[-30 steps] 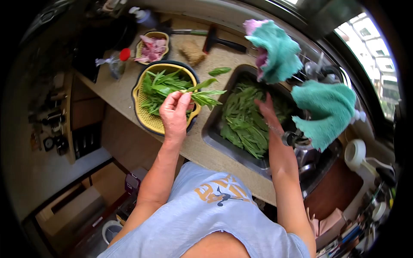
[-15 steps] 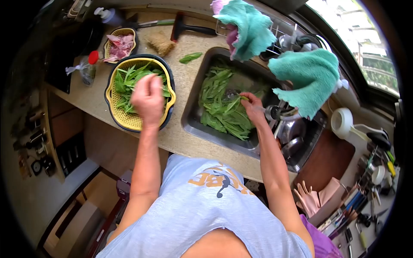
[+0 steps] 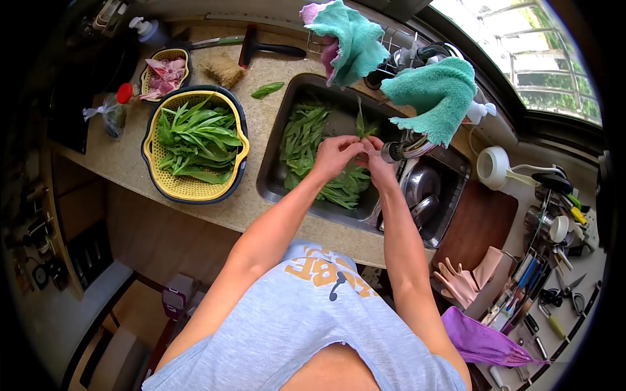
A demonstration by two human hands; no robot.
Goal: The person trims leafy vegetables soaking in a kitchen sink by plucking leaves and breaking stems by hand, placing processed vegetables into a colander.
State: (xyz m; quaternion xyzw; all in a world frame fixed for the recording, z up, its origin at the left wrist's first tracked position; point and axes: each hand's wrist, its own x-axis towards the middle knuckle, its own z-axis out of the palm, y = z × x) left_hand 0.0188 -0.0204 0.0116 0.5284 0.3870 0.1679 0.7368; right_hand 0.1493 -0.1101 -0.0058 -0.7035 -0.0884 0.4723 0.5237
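Observation:
Both hands are close together over the sink (image 3: 270, 186), in front of the faucet. My left hand (image 3: 335, 158) and my right hand (image 3: 379, 164) pinch a leafy green sprig (image 3: 362, 124) between their fingertips, its leaves pointing up and away from me. Below and to the left of them, many loose green leaves (image 3: 303, 133) lie in the sink. On the counter to the left, a yellow colander (image 3: 156, 166) set in a dark basin holds a heap of leafy greens (image 3: 202, 140).
The faucet (image 3: 394, 152) is just right of my hands, with a teal cloth (image 3: 433, 94) over it. Behind the colander is a small basket of raw meat (image 3: 166, 73). A scrub brush (image 3: 225, 70), a squeegee (image 3: 274, 49) and one loose leaf (image 3: 267, 90) lie on the counter.
My left hand has moved right from above the colander to the sink and meets my right hand at the sprig. The view has shifted slightly.

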